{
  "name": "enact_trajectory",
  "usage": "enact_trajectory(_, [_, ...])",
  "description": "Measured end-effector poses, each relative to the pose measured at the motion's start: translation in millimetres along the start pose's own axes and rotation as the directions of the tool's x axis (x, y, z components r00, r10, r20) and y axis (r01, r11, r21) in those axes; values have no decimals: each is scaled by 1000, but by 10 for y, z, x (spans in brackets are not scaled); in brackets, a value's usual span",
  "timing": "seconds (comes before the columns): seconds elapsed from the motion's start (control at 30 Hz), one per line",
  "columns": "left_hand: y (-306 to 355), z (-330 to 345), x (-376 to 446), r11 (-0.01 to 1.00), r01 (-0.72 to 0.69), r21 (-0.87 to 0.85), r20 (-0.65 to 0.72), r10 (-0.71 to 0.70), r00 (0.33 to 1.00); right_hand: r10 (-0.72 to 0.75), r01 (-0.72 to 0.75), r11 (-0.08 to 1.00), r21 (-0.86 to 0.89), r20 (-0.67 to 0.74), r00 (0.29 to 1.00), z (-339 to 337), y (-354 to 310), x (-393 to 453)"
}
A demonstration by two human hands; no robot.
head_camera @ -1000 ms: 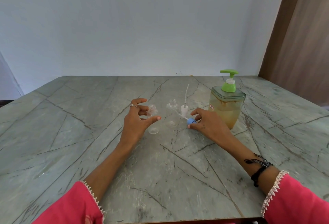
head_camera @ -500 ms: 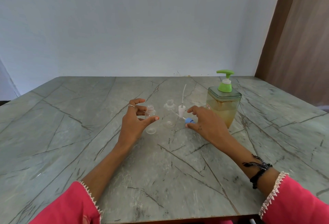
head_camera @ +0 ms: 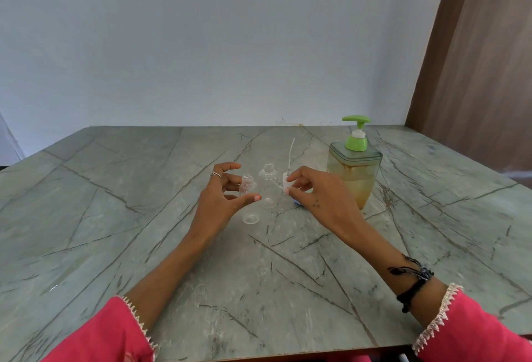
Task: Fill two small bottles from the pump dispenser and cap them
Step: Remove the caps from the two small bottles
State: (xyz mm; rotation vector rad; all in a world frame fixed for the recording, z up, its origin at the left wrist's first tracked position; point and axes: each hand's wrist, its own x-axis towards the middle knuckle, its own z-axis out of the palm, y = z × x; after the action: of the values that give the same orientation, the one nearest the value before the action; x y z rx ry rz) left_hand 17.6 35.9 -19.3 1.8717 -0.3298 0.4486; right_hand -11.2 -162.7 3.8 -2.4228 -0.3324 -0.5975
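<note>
Two clear uncapped bottles stand mid-table: a slim bottle (head_camera: 248,187) and a wider bottle (head_camera: 269,186) to its right. My left hand (head_camera: 220,203) holds the slim one, thumb across its front and fingers behind. My right hand (head_camera: 319,200) pinches a blue cap (head_camera: 296,203) that is mostly hidden under it. The cap's thin tube points left in front of the wider bottle. A white spray cap (head_camera: 285,176) stands just behind my fingers with its tube pointing up. The pump dispenser (head_camera: 354,177), with a green pump head and half full of yellowish liquid, stands right of my right hand.
The grey marble table (head_camera: 115,217) ends at a white wall behind. A brown wooden panel (head_camera: 475,73) rises at the back right. The table's front edge runs just below my pink sleeves.
My right hand has closed over the blue cap and lifted slightly, so the cap is mostly hidden now. My left hand has stayed round the slim bottle. The view has shifted a little.
</note>
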Motion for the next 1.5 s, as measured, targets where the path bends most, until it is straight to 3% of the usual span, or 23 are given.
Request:
enact_trajectory(0.27, [44, 50, -66, 999, -31, 9, 71, 30, 997, -14, 13, 995, 100, 14, 1000, 83, -67, -52])
enact_trajectory(0.47, [17, 10, -41, 1000, -7, 20, 42, 6, 999, 10, -8, 991, 133, -12, 1000, 153, -114, 95])
enact_trajectory(0.97, [-59, -64, 32, 999, 28, 29, -85, -26, 996, -42, 43, 999, -33, 7, 999, 348, -179, 173])
enact_trajectory(1.27, [-67, -35, 35, 998, 59, -18, -87, -60, 994, -29, 23, 997, 78, 79, 996, 25, -159, 87])
enact_trajectory(1.5, [59, -63, -3, 998, -54, 40, -156, 59, 986, -10, 5, 998, 56, 97, 995, -233, -117, -95])
